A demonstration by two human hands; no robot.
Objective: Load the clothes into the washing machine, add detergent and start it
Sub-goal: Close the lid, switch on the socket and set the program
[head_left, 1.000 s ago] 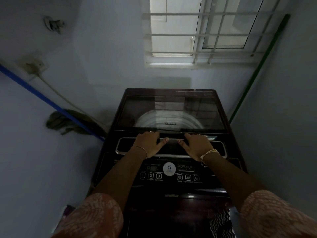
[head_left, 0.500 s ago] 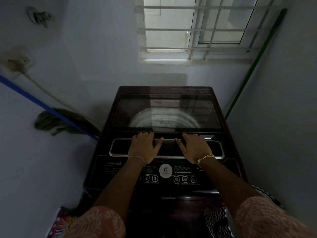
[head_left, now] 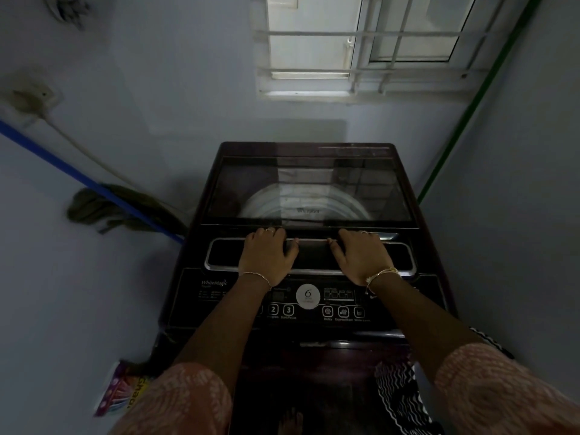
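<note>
Down at the floor, a black-and-white striped cloth (head_left: 398,397) hangs by the front right corner of the washing machine (head_left: 314,148), and a colourful packet (head_left: 122,392) lies off its front left corner. Both forearms reach over the control panel (head_left: 219,296) along the machine's front edge. The left hand (head_left: 266,255) and right hand (head_left: 361,255) lie palm-down side by side on the chrome-rimmed strip behind it, thumbs pointing inward. Their fingers bend over the front edge of the glass lid (head_left: 251,189), tips hidden. The lid lies flat and closed, with the pale drum (head_left: 301,205) showing through it. Past the rear corners, a blue-handled mop (head_left: 103,208) leans on the left, a green pole (head_left: 470,111) on the right, and a barred window (head_left: 361,48) sits above.
</note>
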